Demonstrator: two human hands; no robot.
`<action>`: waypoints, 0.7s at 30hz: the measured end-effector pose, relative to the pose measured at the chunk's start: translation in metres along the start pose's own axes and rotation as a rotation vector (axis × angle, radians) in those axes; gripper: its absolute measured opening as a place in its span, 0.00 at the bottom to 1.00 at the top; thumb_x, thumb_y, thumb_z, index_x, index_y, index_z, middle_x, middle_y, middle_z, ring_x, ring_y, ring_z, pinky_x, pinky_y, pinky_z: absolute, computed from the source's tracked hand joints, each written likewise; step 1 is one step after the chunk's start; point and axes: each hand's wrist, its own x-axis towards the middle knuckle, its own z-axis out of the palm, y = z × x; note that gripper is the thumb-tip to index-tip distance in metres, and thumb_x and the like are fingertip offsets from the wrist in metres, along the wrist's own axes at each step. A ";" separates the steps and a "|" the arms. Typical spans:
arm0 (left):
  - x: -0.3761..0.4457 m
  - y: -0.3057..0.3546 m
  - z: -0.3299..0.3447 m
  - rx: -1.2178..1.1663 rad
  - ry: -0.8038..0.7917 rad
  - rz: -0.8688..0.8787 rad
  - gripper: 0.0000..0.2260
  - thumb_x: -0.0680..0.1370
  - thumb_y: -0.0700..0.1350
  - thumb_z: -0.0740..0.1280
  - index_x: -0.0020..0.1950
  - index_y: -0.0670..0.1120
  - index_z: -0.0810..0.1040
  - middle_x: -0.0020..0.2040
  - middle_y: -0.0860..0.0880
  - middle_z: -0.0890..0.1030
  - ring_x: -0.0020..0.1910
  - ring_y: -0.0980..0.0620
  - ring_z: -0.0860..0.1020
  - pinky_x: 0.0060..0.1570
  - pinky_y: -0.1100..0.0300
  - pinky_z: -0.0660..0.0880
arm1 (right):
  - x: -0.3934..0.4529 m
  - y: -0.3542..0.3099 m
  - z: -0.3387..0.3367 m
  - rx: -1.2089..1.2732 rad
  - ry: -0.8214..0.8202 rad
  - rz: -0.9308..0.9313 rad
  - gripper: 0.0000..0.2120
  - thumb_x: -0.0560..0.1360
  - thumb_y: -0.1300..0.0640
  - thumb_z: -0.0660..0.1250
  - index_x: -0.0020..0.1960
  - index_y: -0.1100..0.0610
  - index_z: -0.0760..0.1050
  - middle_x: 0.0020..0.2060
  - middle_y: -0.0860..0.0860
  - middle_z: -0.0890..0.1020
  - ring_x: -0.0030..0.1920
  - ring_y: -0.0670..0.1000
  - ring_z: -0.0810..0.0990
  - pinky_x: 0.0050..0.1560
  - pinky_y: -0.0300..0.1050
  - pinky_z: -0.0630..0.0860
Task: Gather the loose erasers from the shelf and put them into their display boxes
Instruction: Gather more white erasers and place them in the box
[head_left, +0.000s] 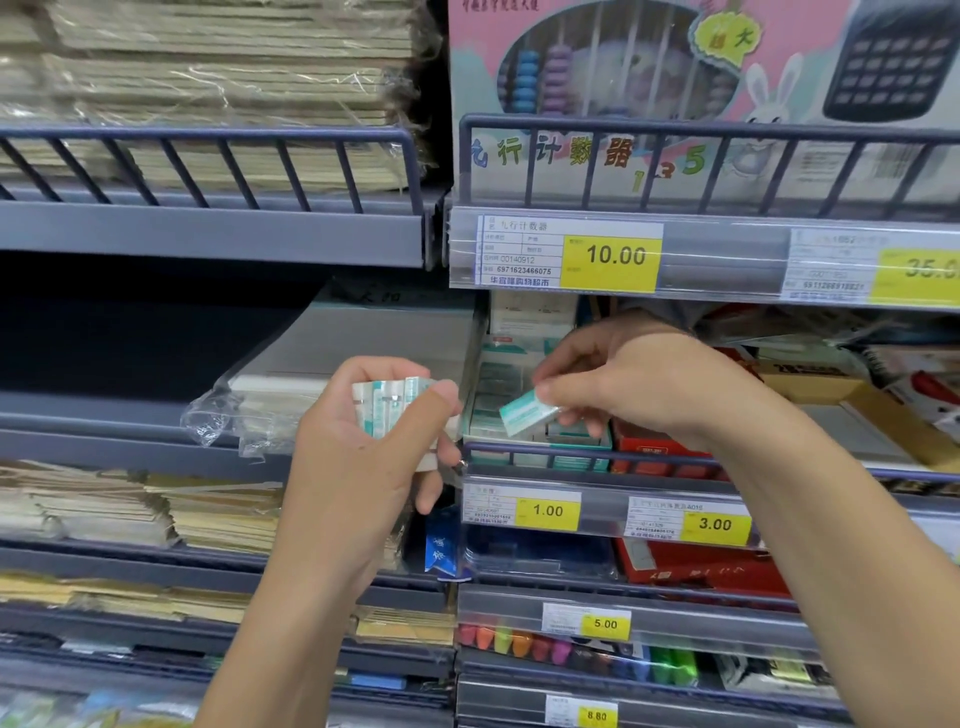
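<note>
Stacks of paper pads (208, 88) in plastic wrap fill the upper left shelf. A pink boxed abacus toy (649, 78) stands behind the upper right shelf's rail, above a yellow price label (613, 255) reading 10.00. Coloured crayons (571, 647) lie on a low shelf at right.

My way into the white-and-teal cardboard display box (491, 415) runs through a low gap: the grey shelf edge with its clear price strip (727, 260) hangs overhead, the grey wire front rail (587, 452) crosses below, red boxes (654, 447) crowd right.
</note>
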 end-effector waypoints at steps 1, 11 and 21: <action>0.000 0.000 0.000 0.000 0.002 0.002 0.10 0.70 0.52 0.77 0.47 0.54 0.80 0.37 0.42 0.83 0.30 0.44 0.75 0.22 0.59 0.69 | 0.004 -0.001 0.002 -0.053 -0.010 0.028 0.02 0.74 0.59 0.74 0.43 0.56 0.83 0.29 0.52 0.85 0.23 0.44 0.77 0.24 0.34 0.71; -0.002 -0.001 -0.003 -0.001 0.013 0.005 0.09 0.70 0.50 0.77 0.47 0.53 0.81 0.36 0.44 0.83 0.31 0.48 0.78 0.21 0.59 0.68 | 0.036 -0.010 0.021 -0.272 -0.166 0.172 0.08 0.73 0.53 0.75 0.42 0.58 0.81 0.31 0.52 0.86 0.30 0.47 0.80 0.29 0.37 0.72; -0.003 -0.001 -0.005 0.026 -0.006 -0.002 0.06 0.76 0.43 0.76 0.48 0.51 0.80 0.36 0.45 0.82 0.31 0.50 0.79 0.22 0.60 0.69 | 0.044 -0.008 0.028 -0.500 -0.220 0.120 0.09 0.72 0.49 0.76 0.41 0.54 0.81 0.27 0.43 0.84 0.25 0.44 0.80 0.29 0.35 0.75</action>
